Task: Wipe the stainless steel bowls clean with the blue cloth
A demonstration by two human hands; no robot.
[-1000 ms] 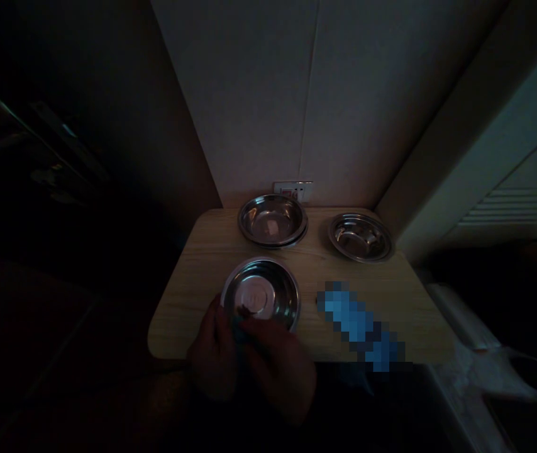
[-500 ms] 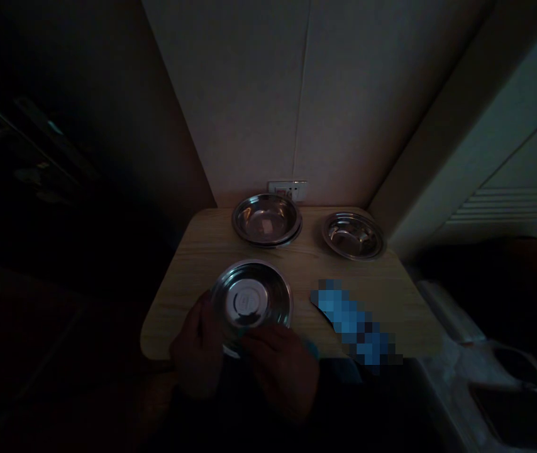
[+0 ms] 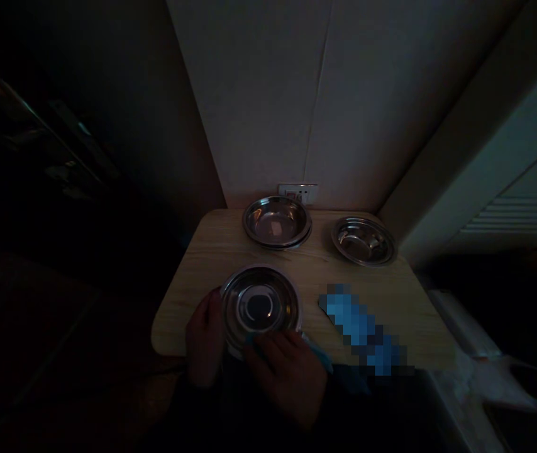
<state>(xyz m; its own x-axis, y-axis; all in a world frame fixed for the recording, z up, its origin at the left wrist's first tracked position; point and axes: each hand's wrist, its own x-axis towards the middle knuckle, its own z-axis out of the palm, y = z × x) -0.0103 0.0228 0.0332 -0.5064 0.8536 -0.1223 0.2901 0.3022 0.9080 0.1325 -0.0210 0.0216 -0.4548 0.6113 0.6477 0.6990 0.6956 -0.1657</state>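
A shiny steel bowl [image 3: 260, 303] is at the near side of the small wooden table [image 3: 186, 277], its inside facing up toward me. My left hand [image 3: 205, 343] is closed on its left rim. In my right hand [image 3: 288, 372] is a blue-green cloth [image 3: 320, 357], pressed at the bowl's near right rim. Part of the cloth sticks out to the right of that hand, and the rest is hidden under the fingers. The near edge of the bowl is partly covered by my hand, and the light is dim.
Stacked steel bowls [image 3: 276, 221] stand at the back of the table by a wall socket [image 3: 298, 192]. Another steel bowl [image 3: 363, 241] sits at the back right. A blurred-out blue object [image 3: 351, 318] lies on the right, overlapping the front edge.
The whole view has shifted, so the table and bowls appear farther right. The held bowl's base, bright with a mark before, now looks darker with a ring-shaped reflection. Both hands stay at the bowl.
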